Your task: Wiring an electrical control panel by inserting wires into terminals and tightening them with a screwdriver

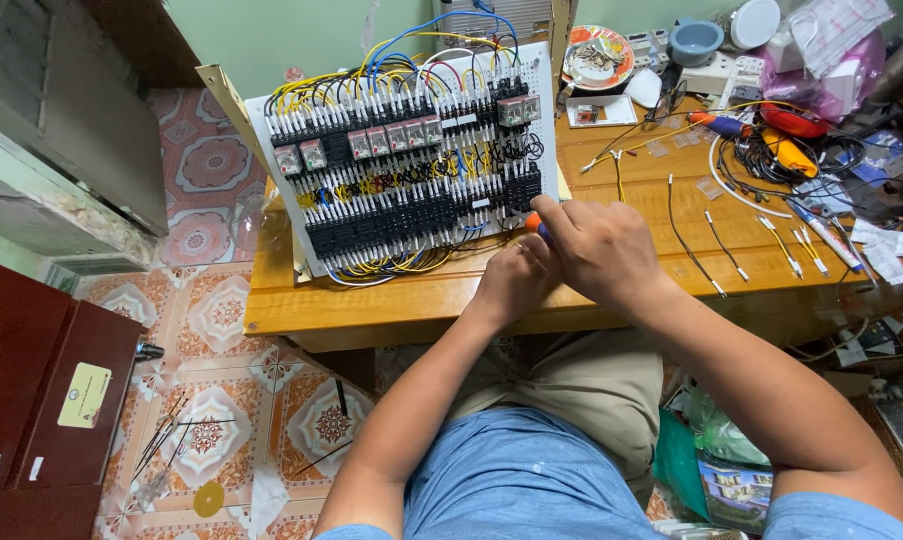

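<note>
Both hands at white wired relay panel (401, 150) on wooden worktop (391, 300).
Right hand (596, 245) fingers wrap orange-and-blue screwdriver handle (537, 226); left hand (511, 280) fingers curled, grip unclear.

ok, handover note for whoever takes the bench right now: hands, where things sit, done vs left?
Right hand: closed on an orange-handled screwdriver, tip at the lower right of the wired panel.
Left hand: beside it at the panel's lower edge; what its fingers hold is hidden.
Panel leans on the wooden table, rows of relays and terminals already wired in yellow, blue and black.
Left: loose cut wires lie on the table to the right, not yet fitted.
</note>
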